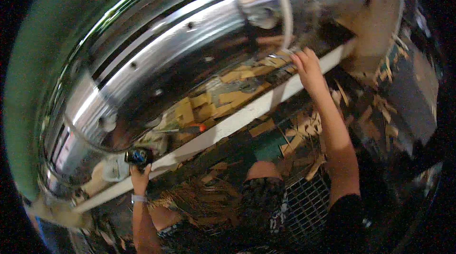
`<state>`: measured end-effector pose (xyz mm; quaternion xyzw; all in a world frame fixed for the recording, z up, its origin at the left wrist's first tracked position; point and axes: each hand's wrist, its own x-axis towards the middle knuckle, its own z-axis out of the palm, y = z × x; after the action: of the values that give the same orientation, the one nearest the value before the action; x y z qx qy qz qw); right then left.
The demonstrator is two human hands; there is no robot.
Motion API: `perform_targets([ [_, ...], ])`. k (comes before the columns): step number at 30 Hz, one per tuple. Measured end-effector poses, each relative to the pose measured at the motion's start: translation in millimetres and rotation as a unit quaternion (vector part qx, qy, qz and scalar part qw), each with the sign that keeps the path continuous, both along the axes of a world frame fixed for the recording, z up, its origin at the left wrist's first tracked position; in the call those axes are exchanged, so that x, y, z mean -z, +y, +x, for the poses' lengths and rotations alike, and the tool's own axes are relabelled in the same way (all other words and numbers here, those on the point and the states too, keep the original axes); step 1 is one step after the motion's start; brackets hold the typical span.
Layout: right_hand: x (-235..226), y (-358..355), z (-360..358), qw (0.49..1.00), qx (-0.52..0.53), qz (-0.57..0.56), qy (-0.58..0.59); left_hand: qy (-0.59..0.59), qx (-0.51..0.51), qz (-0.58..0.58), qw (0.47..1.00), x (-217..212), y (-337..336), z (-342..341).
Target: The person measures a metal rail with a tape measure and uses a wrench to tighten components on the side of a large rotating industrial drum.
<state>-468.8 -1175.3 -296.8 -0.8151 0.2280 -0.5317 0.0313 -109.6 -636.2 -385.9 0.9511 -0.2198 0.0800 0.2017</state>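
My left hand [139, 179] is closed around a dark, rounded thing with a bluish top [137, 156], its kind too blurred to tell. It is held beside the white beam, below the shiny metal drum [180, 30]. Farther right, my right hand [309, 66] reaches across the beam with its fingers pinched at the lower end of a pale cord [287, 14]. This cord hangs over the drum's front. At the left, another thin cord [97, 144] runs along the drum toward the dark thing in my left hand.
A long white beam [237, 123] crosses in front of the drum. Wood scraps [199, 106] and a small orange thing [202, 127] lie behind it. More wood chips [213, 197] and a metal grid [308, 204] lie near my legs. A green curved wall [33, 87] borders the left.
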Motion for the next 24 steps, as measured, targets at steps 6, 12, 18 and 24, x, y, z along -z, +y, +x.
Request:
perform_targets([
  [6, 12, 32, 6, 0.994, 0.079, 0.06, 0.047, -0.141, 0.016, 0.016, 0.99, 0, 1, -6],
  [12, 24, 61, 7, 0.985, 0.076, 0.147, 0.047, -0.113, 0.009, 0.025, 0.993, -14, -8, -24],
  [18, 38, 91, 25, 0.967, 0.109, 0.227, 0.036, -0.178, 0.007, 0.057, 0.982, 4, -1, -17],
  [24, 28, 81, 36, 0.929, 0.114, 0.341, 0.087, -0.109, 0.012, 0.01, 0.994, -9, 8, -18],
])
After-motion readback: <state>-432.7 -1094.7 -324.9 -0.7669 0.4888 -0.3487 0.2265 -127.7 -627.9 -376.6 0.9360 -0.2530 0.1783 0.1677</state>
